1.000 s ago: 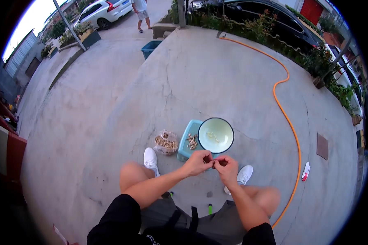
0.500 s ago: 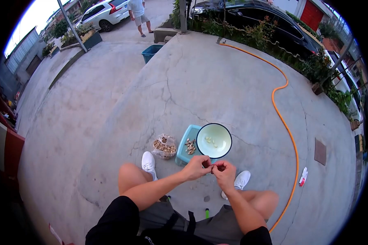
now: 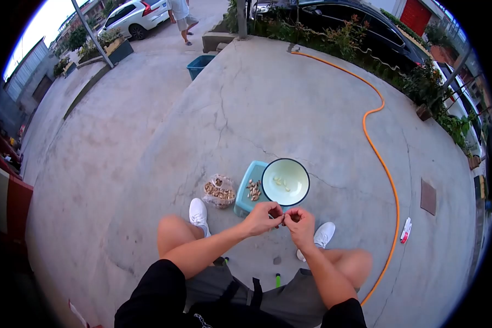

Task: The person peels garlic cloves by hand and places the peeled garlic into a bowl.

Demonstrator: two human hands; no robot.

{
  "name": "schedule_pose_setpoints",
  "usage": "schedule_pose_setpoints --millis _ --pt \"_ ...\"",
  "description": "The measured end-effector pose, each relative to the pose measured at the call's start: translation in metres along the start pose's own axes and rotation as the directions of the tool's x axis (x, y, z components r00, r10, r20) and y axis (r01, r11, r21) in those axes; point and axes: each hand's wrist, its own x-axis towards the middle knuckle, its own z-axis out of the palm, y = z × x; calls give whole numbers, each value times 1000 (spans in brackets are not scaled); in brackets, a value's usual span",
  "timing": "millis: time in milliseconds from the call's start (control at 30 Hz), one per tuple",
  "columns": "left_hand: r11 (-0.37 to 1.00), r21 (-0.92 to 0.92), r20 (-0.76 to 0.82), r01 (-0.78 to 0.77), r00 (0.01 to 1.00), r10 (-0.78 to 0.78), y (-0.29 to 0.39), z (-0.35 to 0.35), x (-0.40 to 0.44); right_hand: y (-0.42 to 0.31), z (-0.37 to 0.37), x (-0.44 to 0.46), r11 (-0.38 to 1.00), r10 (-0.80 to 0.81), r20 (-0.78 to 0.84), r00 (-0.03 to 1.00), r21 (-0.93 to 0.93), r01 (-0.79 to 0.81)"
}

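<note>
My left hand (image 3: 263,219) and my right hand (image 3: 300,227) meet fingertip to fingertip, pinching a small brownish garlic clove (image 3: 283,222) mostly covered by the fingers. Just beyond them, a pale enamel bowl (image 3: 295,191) with a dark rim rests partly on a light-blue plastic tub (image 3: 242,203). Several pale peeled cloves (image 3: 280,182) lie in the bowl. On the tub's flat top, left of the bowl, is a small pile of unpeeled cloves (image 3: 253,190). A clear plastic bag (image 3: 219,200) full of brownish cloves stands on the concrete to the left.
An orange hose (image 3: 387,169) curves along the right. A white-and-red packet (image 3: 406,230) and a square brown plate (image 3: 428,197) lie beyond it. Farther off are a blue-green bin (image 3: 200,65), parked cars, plants and a standing person (image 3: 182,19). My white shoes (image 3: 198,212) flank the tub.
The view has shifted slightly. Both hands stay together at the small clove, with fingers a little rearranged. The distant person has moved slightly.
</note>
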Motion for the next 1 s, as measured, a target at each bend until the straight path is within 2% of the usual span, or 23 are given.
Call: schedule_pose_setpoints --millis 33,100,267,367,433,467,533,567,633,667,767,1000 --pt "1000 8 3 -14 1000 14 -2 0 0 0 -1 0 1000 -15 -4 1000 1 15" --pt "997 23 2 68 998 -68 -3 -1 2 0 -2 1 999 24 37 999 -46 -22" --pt "1000 4 -16 -10 1000 10 -3 -3 5 -9 -2 6 997 -2 20 1000 -74 3" --pt "1000 -9 -22 -7 1000 7 4 -4 6 3 -11 7 992 78 87 993 -104 -68" --pt "999 -32 -44 20 999 -21 5 -4 5 5 -14 7 957 168 157 973 -264 -123" --pt "999 -32 -44 19 999 -21 4 -5 5 7 -16 10 957 168 156 973 -264 -123" --pt "999 -47 -14 4 1000 -5 1 -6 6 10 -20 12 910 150 215 965 -411 -50" --pt "999 -48 -13 6 1000 -7 -1 -7 6 14 -20 11 910 152 214 965 -412 -52" --pt "998 -62 12 18 1000 -17 0 -8 3 5 -15 7 995 35 135 990 -93 -23" --pt "998 -63 13 19 1000 -18 0 -8 2 0 -15 5 1000 30 160 987 -6 -29" --pt "998 -62 17 -6 1000 7 -2 -7 2 -18 -12 -1 999 -29 183 983 -12 32" --pt "986 -166 16 12 1000 -10 -3 -8 3 -12 -12 -1 999 -39 155 987 -29 44"
